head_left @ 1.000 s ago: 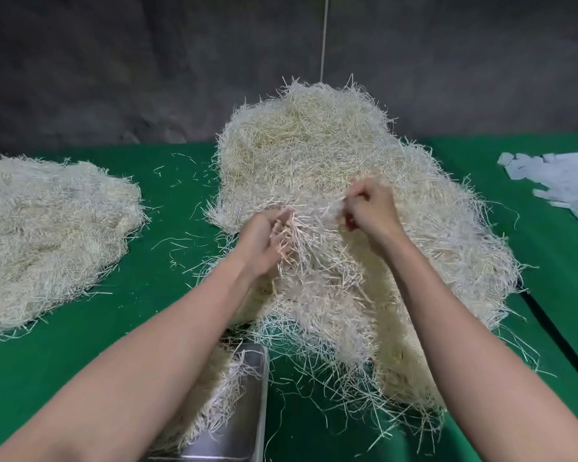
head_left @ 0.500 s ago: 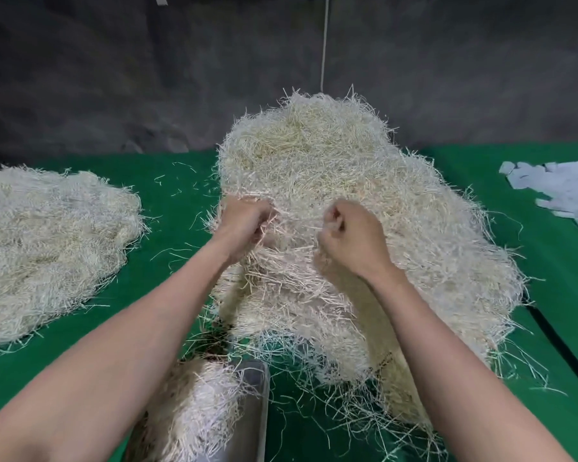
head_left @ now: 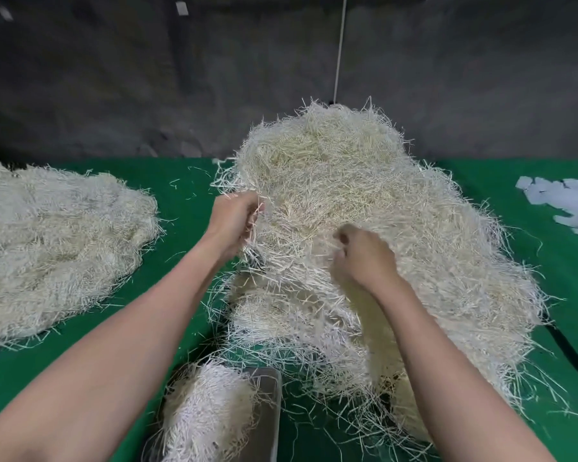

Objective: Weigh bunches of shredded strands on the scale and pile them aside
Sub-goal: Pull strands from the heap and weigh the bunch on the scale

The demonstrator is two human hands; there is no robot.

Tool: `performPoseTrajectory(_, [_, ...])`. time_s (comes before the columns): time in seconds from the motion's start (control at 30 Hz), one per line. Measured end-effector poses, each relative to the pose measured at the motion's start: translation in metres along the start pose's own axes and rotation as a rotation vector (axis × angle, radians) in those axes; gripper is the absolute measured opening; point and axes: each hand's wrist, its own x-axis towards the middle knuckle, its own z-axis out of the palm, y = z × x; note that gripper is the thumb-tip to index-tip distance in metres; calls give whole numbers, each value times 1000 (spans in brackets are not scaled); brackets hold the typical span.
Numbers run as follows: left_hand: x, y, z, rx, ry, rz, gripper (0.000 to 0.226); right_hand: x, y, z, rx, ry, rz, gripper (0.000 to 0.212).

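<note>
Clamped on strands, both hands are in the big heap (head_left: pixel 347 181). The left hand (head_left: pixel 236 221) has its fingers curled round a tuft at the heap's left edge. The right hand (head_left: pixel 364 258) is blurred, its fingers curled into the strands on the heap's near face.

From my remote seat I read the edges like this. The heap runs from the far edge of the green cloth (head_left: pixel 181 208), where the dark backdrop (head_left: pixel 114 78) begins, down toward me. Its ragged near fringe reaches the far right corner of the scale pan (head_left: pixel 269 411). I cannot tell whether the fringe touches it. A bunch (head_left: pixel 211 415) lies on the pan's left part, strands spilling over the left rim. The pan's right strip is bare metal.

Open cloth lies between the heap and the flatter pile (head_left: pixel 57 241) on the left, a lane crossed by the left forearm and dotted with stray strands. To the right of the heap a narrower stretch of cloth runs out to the white scraps (head_left: pixel 568 201) at the frame's edge. A black strip (head_left: pixel 571 351) cuts diagonally across that side.

By count: two hands, three masses of strands (heap, pile, bunch), one scale pan, one cluster of white scraps, and one pale cord (head_left: pixel 339 48) hanging down the backdrop behind the heap.
</note>
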Motion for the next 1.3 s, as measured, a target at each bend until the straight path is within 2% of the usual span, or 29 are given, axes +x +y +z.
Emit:
performPoseTrajectory(0.03, [0, 0, 1, 10, -4, 2, 19, 0, -11, -8, 25, 58, -54, 15])
performPoseTrajectory(0.07, [1, 0, 1, 20, -5, 10, 19, 0, -23, -14, 86, 37, -94, 7])
performPoseTrajectory(0.13, [2, 3, 3, 16, -4, 25, 18, -5, -46, -6, 190, -199, -124, 13])
performPoseTrajectory(0.2, [2, 9, 5, -19, 5, 19, 15, -10, -54, 20, 80, -417, -124, 16])
performPoseTrajectory(0.23, [1, 14, 4, -43, 14, 16, 14, -12, -48, 33, -28, -449, -111, 15])
performPoseTrajectory(0.33, [-1, 34, -11, -106, 61, 77, 18, -19, -3, 56, -262, -457, 29, 11])
performPoseTrajectory(0.43, [-1, 42, -24, 95, 108, 168, 25, -27, 32, 49, -354, -485, 114, 10])
performPoseTrajectory(0.47, [-1, 40, -23, 197, 111, 177, 26, -26, 33, 42, -343, -498, 88, 5])
performPoseTrajectory(0.53, [-3, 33, -18, 336, 91, 173, 27, -23, 23, 20, -253, -477, 20, 14])
performPoseTrajectory(0.57, [-4, 30, -15, 368, 73, 169, 27, -21, 13, 6, -166, -415, -5, 18])
performPoseTrajectory(0.63, [-8, 27, -10, 420, 21, 177, 27, -16, -11, -23, 57, -155, -84, 14])
performPoseTrajectory(0.67, [-9, 28, -8, 446, -11, 190, 27, -13, -22, -32, 203, -15, -131, 20])
performPoseTrajectory(0.7, [-11, 30, -5, 478, -42, 207, 26, -11, -35, -37, 368, 25, -167, 46])
performPoseTrajectory(0.73, [-13, 33, -3, 514, -63, 235, 26, -7, -45, -36, 539, -63, -169, 80])
performPoseTrajectory(0.77, [-14, 36, -1, 540, -67, 268, 26, -6, -52, -25, 626, -269, -135, 106])
performPoseTrajectory(0.8, [-15, 40, 0, 561, -55, 320, 25, -9, -56, -10, 618, -513, -84, 118])
performPoseTrajectory(0.83, [-14, 44, -1, 597, -38, 383, 26, -14, -57, 8, 521, -731, -28, 117])
performPoseTrajectory(0.87, [-14, 45, -2, 652, -34, 448, 29, -20, -52, 25, 341, -880, 12, 106])
performPoseTrajectory(0.9, [-13, 44, -5, 772, -61, 490, 27, -22, -43, 41, 168, -900, 28, 83])
performPoseTrajectory(0.93, [-14, 42, -8, 985, -124, 519, 20, -21, -33, 51, 71, -802, 20, 55])
performPoseTrajectory(0.97, [-14, 35, -10, 1230, -214, 513, 41, -17, -24, 56, 75, -666, 21, 32])
performPoseTrajectory(1.0, [-13, 21, -9, 1427, -340, 438, 77, -12, -18, 55, 172, -565, 32, 18])
performPoseTrajectory(1.03, [-14, 2, -6, 1550, -485, 324, 99, -8, -16, 50, 334, -500, 60, 15])
performPoseTrajectory(1.07, [-19, -15, 0, 1608, -621, 234, 98, -5, -16, 41, 521, -453, 97, 19])
performPoseTrajectory(1.1, [-23, -30, 7, 1616, -711, 169, 75, -2, -16, 32, 672, -413, 115, 28])
performPoseTrajectory(1.13, [-24, -42, 12, 1558, -741, 131, 42, -1, -14, 25, 747, -391, 111, 36])
performPoseTrajectory(1.17, [-23, -51, 14, 1418, -726, 97, 23, -2, -11, 19, 746, -389, 96, 42])
performPoseTrajectory(1.23, [-18, -49, 11, 999, -609, -10, 11, -4, 2, 10, 633, -421, 85, 49])
performPoseTrajectory(1.3, [-12, -37, 11, 497, -480, -143, 12, -7, 13, 10, 589, -506, 111, 48])
